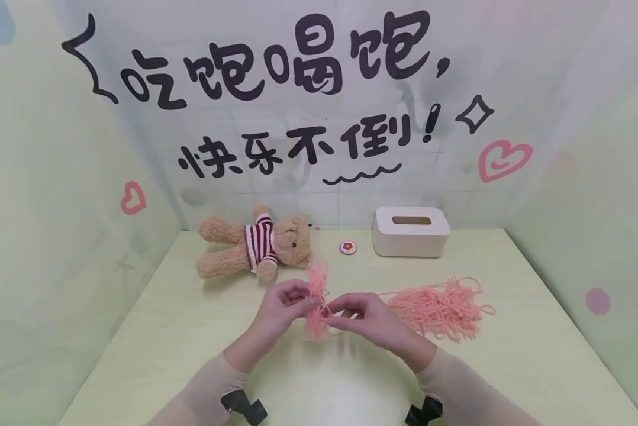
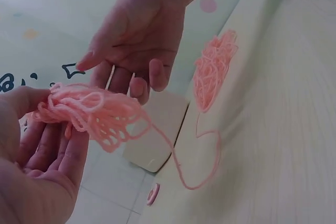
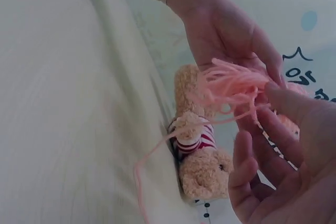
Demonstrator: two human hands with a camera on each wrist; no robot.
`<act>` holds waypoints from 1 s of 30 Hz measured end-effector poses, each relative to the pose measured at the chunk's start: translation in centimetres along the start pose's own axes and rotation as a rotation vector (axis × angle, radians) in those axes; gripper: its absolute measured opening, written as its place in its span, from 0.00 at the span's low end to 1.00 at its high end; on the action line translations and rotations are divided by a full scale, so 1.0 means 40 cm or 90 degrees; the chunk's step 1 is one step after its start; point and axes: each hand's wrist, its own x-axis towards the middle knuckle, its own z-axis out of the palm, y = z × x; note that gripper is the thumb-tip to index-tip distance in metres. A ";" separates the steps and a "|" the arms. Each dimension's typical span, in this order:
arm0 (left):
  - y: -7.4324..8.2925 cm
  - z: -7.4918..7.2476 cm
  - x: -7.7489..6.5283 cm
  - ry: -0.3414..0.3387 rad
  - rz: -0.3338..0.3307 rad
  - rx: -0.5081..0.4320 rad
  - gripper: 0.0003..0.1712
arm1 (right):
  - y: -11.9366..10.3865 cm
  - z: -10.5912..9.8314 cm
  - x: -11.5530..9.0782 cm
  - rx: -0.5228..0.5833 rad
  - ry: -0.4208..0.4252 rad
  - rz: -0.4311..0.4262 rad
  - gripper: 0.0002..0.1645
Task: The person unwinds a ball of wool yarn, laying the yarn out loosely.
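Note:
A looped bundle of pink yarn [image 1: 316,275] is held in the left hand [image 1: 282,307], pinched between thumb and fingers at its middle. Both ends of the bundle [image 2: 113,121] fan out in loops. Close beside it is the right hand [image 1: 369,319], its fingers loosely bent and its thumb apart from the index finger. In the right wrist view the right thumb [image 3: 289,100] overlaps the yarn; whether it touches is unclear. One strand [image 2: 181,174] runs from the bundle down to a loose pile of pink yarn [image 1: 441,307] on the table to the right.
A teddy bear [image 1: 257,242] in a striped shirt lies at the back left of the table [image 1: 191,367]. A small round flower badge [image 1: 348,247] and a white tissue box [image 1: 412,236] are at the back. Printed cloth walls [image 1: 580,177] enclose the table's back and sides.

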 end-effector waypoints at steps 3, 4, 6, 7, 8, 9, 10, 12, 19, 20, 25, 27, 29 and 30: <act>-0.005 -0.001 -0.005 0.005 -0.005 0.017 0.13 | -0.003 0.001 -0.008 -0.034 0.054 -0.001 0.12; -0.006 -0.006 -0.008 0.016 -0.010 0.023 0.14 | 0.000 -0.006 -0.014 -0.039 0.069 0.001 0.12; -0.009 -0.025 -0.018 0.050 -0.021 0.031 0.14 | 0.007 -0.027 -0.031 -0.042 0.095 0.021 0.12; -0.010 -0.037 -0.023 0.072 -0.028 0.032 0.13 | 0.012 -0.041 -0.040 -0.038 0.107 0.031 0.12; -0.011 -0.051 -0.028 0.090 -0.033 0.036 0.13 | 0.016 -0.058 -0.049 -0.038 0.117 0.045 0.12; -0.011 -0.066 -0.033 0.110 -0.038 0.038 0.12 | 0.022 -0.076 -0.059 -0.031 0.128 0.056 0.13; -0.011 -0.082 -0.037 0.129 -0.045 0.039 0.11 | 0.026 -0.095 -0.069 -0.026 0.139 0.067 0.13; -0.010 -0.113 -0.041 0.157 -0.049 0.040 0.10 | 0.034 -0.138 -0.091 -0.023 0.163 0.093 0.14; 0.004 -0.202 -0.049 0.225 -0.031 0.060 0.08 | 0.068 -0.282 -0.159 -0.164 0.208 0.142 0.16; 0.007 -0.211 -0.049 0.233 -0.025 0.062 0.08 | 0.075 -0.300 -0.168 -0.192 0.215 0.150 0.16; 0.019 -0.239 -0.052 0.282 -0.013 0.054 0.07 | 0.123 -0.386 -0.204 -0.276 0.262 0.191 0.18; 0.025 -0.246 -0.051 0.312 -0.010 0.035 0.06 | 0.145 -0.421 -0.216 -0.296 0.279 0.208 0.19; 0.032 -0.251 -0.050 0.344 -0.002 0.011 0.06 | 0.167 -0.454 -0.228 -0.320 0.293 0.220 0.20; 0.035 -0.254 -0.049 0.361 0.005 -0.008 0.06 | 0.179 -0.469 -0.233 -0.332 0.301 0.229 0.21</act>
